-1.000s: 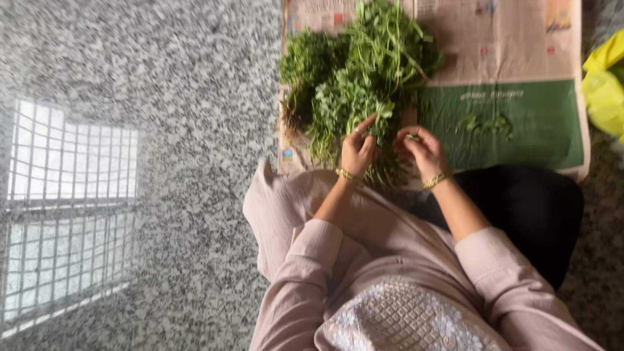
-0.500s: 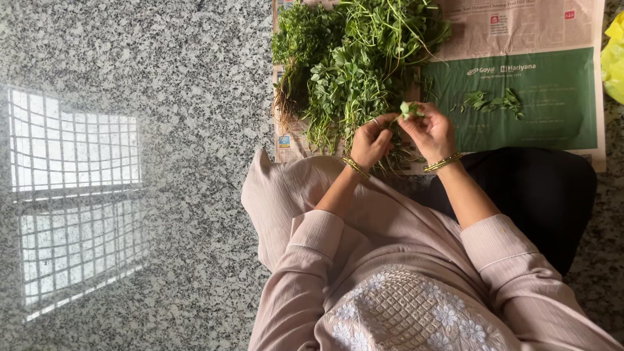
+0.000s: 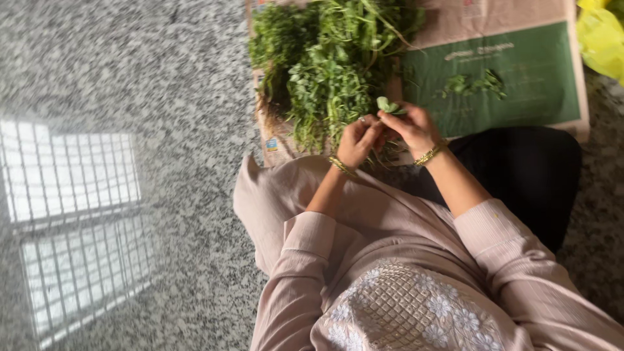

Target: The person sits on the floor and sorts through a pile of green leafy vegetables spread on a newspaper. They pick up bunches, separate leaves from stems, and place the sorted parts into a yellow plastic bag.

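A big heap of leafy green herbs lies on a spread newspaper on the floor. My left hand and my right hand meet just in front of the heap. Both pinch one small green sprig, its leaves sticking up above the fingers of my right hand. Gold bangles ring both wrists. A few plucked leaves lie apart on the green part of the paper.
The floor is speckled grey granite with a bright window reflection at the left. A yellow bag sits at the top right. My dark-clothed leg lies below the newspaper.
Both hands have lifted out of the heap's edge and come together, with a small sprig now held up between the fingers. The view has shifted slightly.
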